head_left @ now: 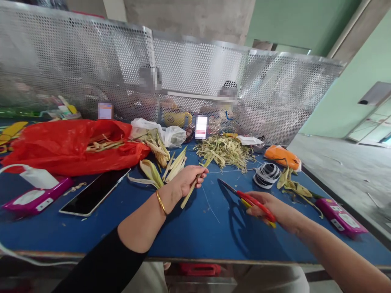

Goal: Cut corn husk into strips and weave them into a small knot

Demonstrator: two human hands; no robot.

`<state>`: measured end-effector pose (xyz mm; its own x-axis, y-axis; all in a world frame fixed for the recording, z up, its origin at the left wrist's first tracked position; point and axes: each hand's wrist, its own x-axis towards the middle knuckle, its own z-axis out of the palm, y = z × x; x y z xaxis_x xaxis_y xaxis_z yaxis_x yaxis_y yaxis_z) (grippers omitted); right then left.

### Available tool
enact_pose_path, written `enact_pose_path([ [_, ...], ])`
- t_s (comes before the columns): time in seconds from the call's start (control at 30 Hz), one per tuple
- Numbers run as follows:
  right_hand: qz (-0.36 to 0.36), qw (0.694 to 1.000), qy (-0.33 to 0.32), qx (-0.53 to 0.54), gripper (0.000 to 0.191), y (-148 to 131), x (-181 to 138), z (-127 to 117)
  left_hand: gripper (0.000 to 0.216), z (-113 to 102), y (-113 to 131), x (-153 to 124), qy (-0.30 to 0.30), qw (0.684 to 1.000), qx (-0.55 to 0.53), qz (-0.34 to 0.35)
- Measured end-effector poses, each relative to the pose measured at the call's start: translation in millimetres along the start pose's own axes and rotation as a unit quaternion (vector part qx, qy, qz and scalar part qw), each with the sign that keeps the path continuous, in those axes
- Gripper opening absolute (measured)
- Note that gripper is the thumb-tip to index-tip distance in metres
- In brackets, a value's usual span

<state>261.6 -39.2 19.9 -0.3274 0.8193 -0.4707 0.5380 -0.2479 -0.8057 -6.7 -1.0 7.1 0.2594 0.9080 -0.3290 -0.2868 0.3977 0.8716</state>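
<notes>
My left hand (193,181) is closed around a narrow strip of dried corn husk (188,194), which sticks out above and below the fingers. In my right hand (265,205) is a pair of scissors (250,200) with red and yellow handles, the blades pointing up and left toward the left hand but apart from the husk. Just beyond the hands lies a heap of shredded husk (227,150). Left of my left hand, several whole pale husk leaves (152,173) rest on the blue table (195,236).
A red plastic bag (67,142) with husks spreads at the left, behind a dark phone (94,193) and a purple power strip (33,199). To the right are a wire coil (266,176), an orange bag (282,156) and another purple strip (340,217). A perforated metal screen (198,65) stands behind.
</notes>
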Motion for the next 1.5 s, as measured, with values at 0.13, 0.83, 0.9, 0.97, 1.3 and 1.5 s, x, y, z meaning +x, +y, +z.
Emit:
enact_pose_path([
  [0.13,-0.033,0.99,-0.044,0.13,0.034,13.9,-23.6,-1.4,0.017,1.2,-0.2,-1.1,0.006,1.0,-0.001,-0.002],
  [0.83,-0.033,0.951,-0.015,0.309,0.043,-3.8,-2.6,33.8,0.017,3.4,-7.7,0.4,0.003,1.0,0.02,0.008],
  [0.9,-0.031,0.953,-0.002,0.301,0.044,-5.2,3.8,35.6,0.017,3.7,-8.0,0.4,0.007,1.0,0.021,0.007],
  [0.97,-0.048,0.962,0.019,0.267,0.043,-4.8,11.2,34.5,0.018,4.4,-7.4,0.0,0.011,1.0,0.024,0.005],
  [1.3,-0.102,0.813,0.195,-0.54,0.029,-17.4,28.3,16.1,0.017,8.3,-8.8,-4.5,0.011,0.994,0.096,0.057],
  [1.5,-0.168,0.856,0.177,-0.457,0.019,-44.5,39.6,9.0,0.02,15.4,-10.2,-9.1,-0.019,0.993,0.095,0.065],
])
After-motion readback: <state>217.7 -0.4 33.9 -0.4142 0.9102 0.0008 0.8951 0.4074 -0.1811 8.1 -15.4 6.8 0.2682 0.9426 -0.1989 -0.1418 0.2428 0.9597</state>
